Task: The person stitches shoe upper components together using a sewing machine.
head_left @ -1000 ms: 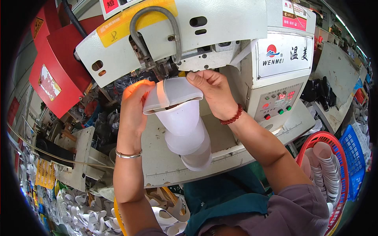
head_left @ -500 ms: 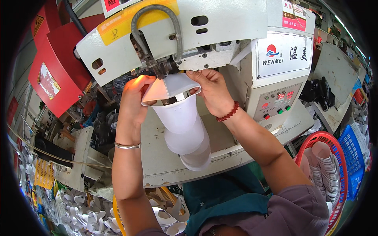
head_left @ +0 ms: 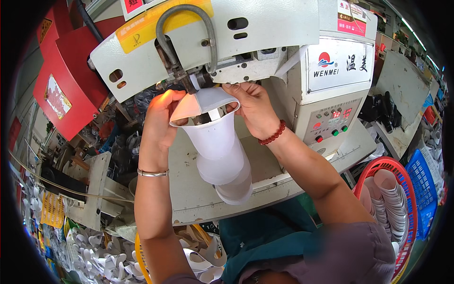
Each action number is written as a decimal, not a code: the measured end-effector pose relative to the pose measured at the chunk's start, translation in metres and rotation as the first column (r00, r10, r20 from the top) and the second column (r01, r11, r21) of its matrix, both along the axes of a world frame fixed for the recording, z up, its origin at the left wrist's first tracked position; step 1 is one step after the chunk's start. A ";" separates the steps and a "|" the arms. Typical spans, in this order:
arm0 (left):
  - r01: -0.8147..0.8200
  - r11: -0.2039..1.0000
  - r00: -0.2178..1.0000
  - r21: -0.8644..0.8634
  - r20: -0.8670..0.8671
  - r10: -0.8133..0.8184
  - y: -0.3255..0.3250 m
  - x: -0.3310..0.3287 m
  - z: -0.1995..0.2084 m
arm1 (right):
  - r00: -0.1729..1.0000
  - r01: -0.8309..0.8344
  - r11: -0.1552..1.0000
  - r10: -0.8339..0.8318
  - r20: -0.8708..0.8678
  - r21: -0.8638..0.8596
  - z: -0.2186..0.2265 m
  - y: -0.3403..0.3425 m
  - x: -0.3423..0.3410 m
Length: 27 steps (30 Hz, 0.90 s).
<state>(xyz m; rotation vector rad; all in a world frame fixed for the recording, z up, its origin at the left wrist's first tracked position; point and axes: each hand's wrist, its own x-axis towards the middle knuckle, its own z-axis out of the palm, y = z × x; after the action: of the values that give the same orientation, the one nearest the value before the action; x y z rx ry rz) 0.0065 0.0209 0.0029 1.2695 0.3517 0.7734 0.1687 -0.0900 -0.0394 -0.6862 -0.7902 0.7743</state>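
"What did you have?"
"A white curved panel point(head_left: 219, 97), its seam point(head_left: 199, 104) just beneath the white machine's point(head_left: 269, 28) metal foot point(head_left: 190, 84) at twelve o'clock."
"And your grip?"
"My left hand point(head_left: 161, 110) pinched its nine-o'clock edge, my right hand point(head_left: 257, 108) its three-o'clock."
"Which step?"
"Aligning the seam, I judged; the next move called for even tension."

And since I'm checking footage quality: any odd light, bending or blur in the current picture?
Head view: orange light on the left hand and the left side of the white piece; head view: the table's front edge bows, corners black; head view: a blurred patch over the purple shirt.
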 end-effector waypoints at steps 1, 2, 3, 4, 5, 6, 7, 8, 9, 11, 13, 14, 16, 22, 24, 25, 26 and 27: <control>0.000 1.000 1.000 0.001 0.000 0.000 0.000 0.000 0.000 | 1.000 0.000 1.000 0.000 0.000 0.001 -0.001 0.000 0.000; 0.004 1.000 1.000 0.006 -0.004 -0.004 0.000 0.000 0.000 | 1.000 0.001 1.000 -0.001 0.010 -0.003 -0.002 0.001 0.001; 0.008 1.000 1.000 0.011 -0.008 -0.008 0.001 0.000 0.000 | 1.000 0.003 1.000 -0.003 0.019 -0.006 -0.002 0.001 0.002; 0.008 1.000 1.000 0.011 -0.008 -0.008 -0.001 0.000 0.000 | 1.000 0.003 1.000 -0.003 0.019 -0.006 -0.002 0.001 0.001; -0.019 1.000 1.000 0.014 -0.009 0.019 -0.004 0.001 0.001 | 1.000 0.010 1.000 -0.010 0.011 -0.006 -0.001 0.000 0.000; -0.046 0.999 0.999 0.016 -0.010 0.046 -0.007 0.002 0.001 | 1.000 0.018 1.000 -0.018 0.003 -0.005 0.000 -0.001 -0.001; -0.045 0.999 0.999 0.017 -0.009 0.046 -0.006 0.002 0.001 | 1.000 0.018 1.000 -0.018 0.004 -0.004 -0.001 0.000 0.000; -0.020 1.000 1.000 0.018 0.004 0.019 -0.005 0.001 -0.001 | 1.000 0.005 1.000 -0.005 0.005 0.007 -0.003 0.001 0.002; 0.005 1.000 1.000 0.018 0.017 -0.006 -0.003 0.001 -0.003 | 1.000 -0.010 1.000 0.009 0.007 0.018 -0.004 0.003 0.003; 0.010 1.000 0.999 -0.013 0.034 -0.010 0.000 0.004 -0.009 | 1.000 -0.005 1.000 0.005 0.001 0.001 -0.008 0.005 0.003; 0.019 0.999 0.999 -0.044 0.052 -0.017 0.004 0.007 -0.013 | 1.000 0.002 1.000 -0.003 -0.004 -0.016 -0.009 0.004 0.003; 0.035 0.996 0.998 -0.087 0.046 -0.031 0.004 0.007 -0.016 | 1.000 0.007 1.000 -0.007 -0.016 -0.024 -0.010 0.003 0.002; 0.048 0.990 0.998 -0.129 0.040 -0.043 0.004 0.008 -0.021 | 1.000 0.009 0.999 -0.010 -0.030 -0.033 -0.012 0.002 0.000; -0.138 0.949 0.988 -0.282 0.034 0.154 -0.008 0.022 -0.033 | 0.999 0.051 0.993 -0.053 -0.013 -0.106 -0.020 0.001 -0.003; -0.101 0.949 0.992 -0.300 0.042 0.119 -0.001 0.021 -0.040 | 0.999 0.036 0.979 -0.031 0.028 -0.198 -0.019 -0.001 -0.003; -0.103 0.949 0.992 -0.299 0.043 0.122 0.000 0.019 -0.041 | 0.999 0.034 0.980 -0.029 0.029 -0.197 -0.019 -0.001 -0.003; -0.098 0.952 0.993 -0.291 0.041 0.115 -0.001 0.017 -0.042 | 0.998 0.037 0.980 -0.025 0.065 -0.197 -0.018 -0.001 -0.004; -0.092 0.954 0.994 -0.286 0.038 0.107 -0.003 0.017 -0.043 | 0.995 0.042 0.979 -0.022 0.101 -0.200 -0.018 -0.001 -0.005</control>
<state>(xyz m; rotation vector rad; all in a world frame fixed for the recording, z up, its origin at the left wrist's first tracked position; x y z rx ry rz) 0.0235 0.0175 -0.0397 0.9651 0.4696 0.8090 0.1641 -0.0912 -0.0574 -0.9230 -0.7938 0.8034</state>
